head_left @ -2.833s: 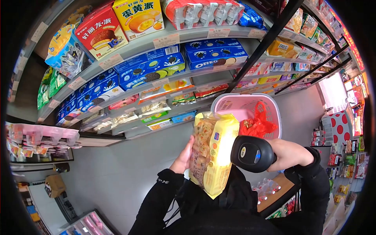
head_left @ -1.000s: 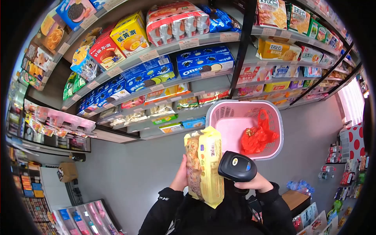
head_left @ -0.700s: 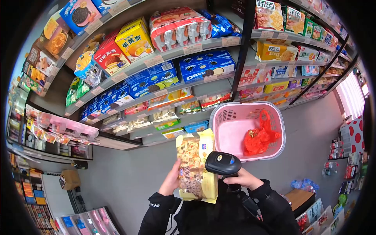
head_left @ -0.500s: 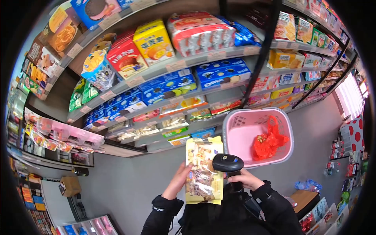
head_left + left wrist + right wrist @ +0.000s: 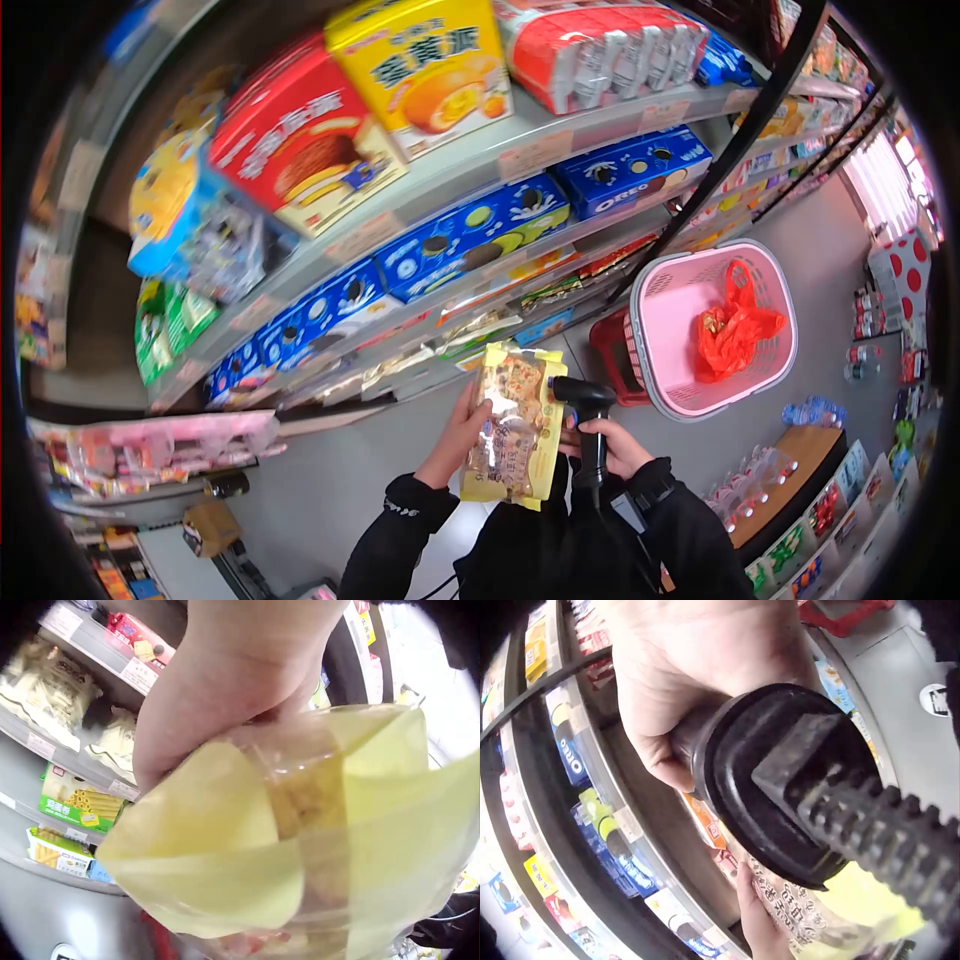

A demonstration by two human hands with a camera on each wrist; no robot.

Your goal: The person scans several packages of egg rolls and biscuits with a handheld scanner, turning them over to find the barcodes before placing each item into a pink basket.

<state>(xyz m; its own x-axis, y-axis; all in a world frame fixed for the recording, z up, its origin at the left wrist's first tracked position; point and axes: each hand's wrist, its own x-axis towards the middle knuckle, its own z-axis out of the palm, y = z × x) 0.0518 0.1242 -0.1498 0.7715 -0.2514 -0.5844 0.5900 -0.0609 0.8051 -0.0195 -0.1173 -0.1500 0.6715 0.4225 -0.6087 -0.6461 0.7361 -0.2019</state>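
My left hand (image 5: pixel 462 432) grips a yellow bag of baked snacks (image 5: pixel 515 415) by its left side, thumb over its clear front window. In the left wrist view the bag's crimped end fills much of the picture, and the fingers are hidden behind it. My right hand (image 5: pixel 622 448) holds a black barcode scanner (image 5: pixel 582 393) by its handle, fingers wrapped around it. The scanner's head overlaps the bag's right edge in the head view. From the handle's base runs a ribbed black cord (image 5: pixel 889 832), large in the right wrist view.
A pink basket (image 5: pixel 650 365) with a red plastic bag (image 5: pixel 740 335) inside stands right of my hands, over a dark red basket (image 5: pixel 612 355). Shelves of boxed snacks, including blue Oreo boxes (image 5: pixel 640 170), curve across the front. Bottles stand by a wooden ledge (image 5: pixel 800 470) at lower right.
The bag has turned from its yellow side panel to its windowed front, and the bright light on it is gone. The scanner has tilted more upright. My view has swung, shifting the basket right.
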